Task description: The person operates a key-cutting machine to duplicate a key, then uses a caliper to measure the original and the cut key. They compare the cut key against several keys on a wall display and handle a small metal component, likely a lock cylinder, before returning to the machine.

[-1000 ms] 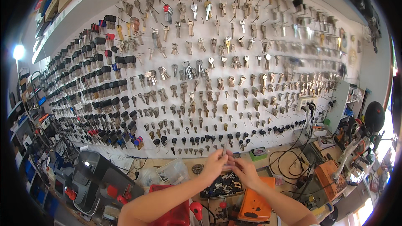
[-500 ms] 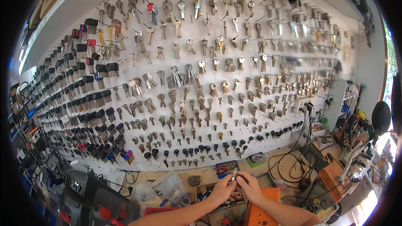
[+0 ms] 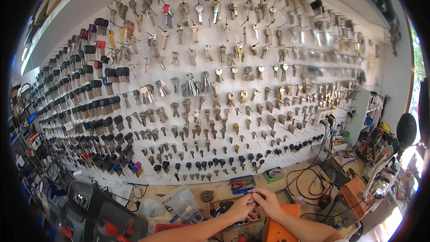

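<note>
- The left hand has thumb and fingers closed on a small metal piece, key-like but too small to make out clearly.
- The right hand joins this grip, fingertips at the same piece; I cannot tell whether they pinch it or only touch it.
- The piece sits where the fingertips meet, raised above the worktop, one end showing past them.
- It likely handles as light, stiff and hard to break, though smooth narrow metal could slide or twist in bare fingers. Flat faces between thumb and forefinger should give the surest hold; an edge or the very tip would give less control.
- Below the hands lies a wooden tray of small dark pieces, partly hidden by the left hand; an orange box stands beside the right forearm.
- Just beyond are a blue tray with red-handled pliers, a green box to its right, and a round dark disc to its left.
- Farther out, black cables loop at the right.
- Behind everything, a white wall carries rows of hanging keys.
</note>
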### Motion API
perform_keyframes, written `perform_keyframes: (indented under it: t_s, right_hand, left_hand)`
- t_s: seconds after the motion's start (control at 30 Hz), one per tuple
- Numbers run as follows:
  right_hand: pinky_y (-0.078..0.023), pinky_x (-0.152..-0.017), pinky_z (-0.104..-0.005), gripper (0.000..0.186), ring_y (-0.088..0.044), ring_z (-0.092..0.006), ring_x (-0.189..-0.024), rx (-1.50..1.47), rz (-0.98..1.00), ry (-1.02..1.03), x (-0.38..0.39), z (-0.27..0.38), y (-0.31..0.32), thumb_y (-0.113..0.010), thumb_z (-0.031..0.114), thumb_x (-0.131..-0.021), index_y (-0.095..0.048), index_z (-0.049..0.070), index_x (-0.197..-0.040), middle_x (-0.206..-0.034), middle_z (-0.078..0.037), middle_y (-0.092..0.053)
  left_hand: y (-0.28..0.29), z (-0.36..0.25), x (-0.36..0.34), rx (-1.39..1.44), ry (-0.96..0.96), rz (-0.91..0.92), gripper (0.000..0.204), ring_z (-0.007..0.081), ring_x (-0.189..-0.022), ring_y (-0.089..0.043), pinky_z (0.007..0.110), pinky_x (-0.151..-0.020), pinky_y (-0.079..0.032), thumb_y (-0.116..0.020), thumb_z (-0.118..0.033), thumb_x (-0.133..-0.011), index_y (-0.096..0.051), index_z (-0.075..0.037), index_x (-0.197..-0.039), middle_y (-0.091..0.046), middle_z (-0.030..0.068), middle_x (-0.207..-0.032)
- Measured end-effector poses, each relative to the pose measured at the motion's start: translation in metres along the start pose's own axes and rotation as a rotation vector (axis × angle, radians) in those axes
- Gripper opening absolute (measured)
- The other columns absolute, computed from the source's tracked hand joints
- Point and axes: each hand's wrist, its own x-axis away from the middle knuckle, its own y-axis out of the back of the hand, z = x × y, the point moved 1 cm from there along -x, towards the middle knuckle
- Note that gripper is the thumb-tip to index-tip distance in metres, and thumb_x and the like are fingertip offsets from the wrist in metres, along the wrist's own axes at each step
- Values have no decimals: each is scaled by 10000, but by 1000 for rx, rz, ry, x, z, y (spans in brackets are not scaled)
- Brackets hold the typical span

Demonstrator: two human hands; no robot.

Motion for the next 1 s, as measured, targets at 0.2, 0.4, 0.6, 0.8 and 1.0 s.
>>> perform_keyframes:
  t_s: [0.2,0.4,0.6,0.8,1.0]
  right_hand:
    - [-369,-488,-197,192,-452,-40,-568,-38,9,1,-1,6,0,-515,162,-850,-548,-12,-925,-747,-11,-505]
    - [-371,-496,-193,198,-457,-42,-567,-22,-25,18,0,1,2,-514,167,-849,-551,-9,-932,-701,-13,-508]
    - [-368,-495,-196,203,-444,-44,-565,-69,-129,-59,-4,11,2,-495,156,-853,-554,-3,-965,-672,-15,-513]
    - [-425,-568,-218,217,-498,-75,-641,-90,-246,-81,-10,21,11,-485,164,-852,-549,-15,-956,-764,-30,-549]
    - [-407,-642,-267,245,-490,-103,-673,381,-431,206,-104,166,35,-535,201,-813,-556,-8,-940,-752,-43,-556]
  left_hand:
    - [2,5,-2,-8,-46,-19,249,152,-575,-562,265,-488,-477,-362,-116,-887,-360,-66,-1131,-554,91,-799]
    - [4,5,-3,-93,-87,-37,233,170,-625,-583,277,-534,-490,-363,-102,-887,-364,-50,-1114,-552,117,-828]
    - [8,2,1,-94,-182,-149,223,166,-620,-575,274,-522,-477,-348,-84,-892,-363,-43,-1110,-552,120,-828]
    - [5,-3,0,-23,-222,-191,199,134,-671,-578,248,-554,-460,-337,-41,-878,-393,-36,-1068,-539,90,-837]
    - [5,-6,7,-46,-198,-232,215,150,-707,-568,257,-615,-455,-327,-30,-879,-389,-35,-1085,-534,97,-878]
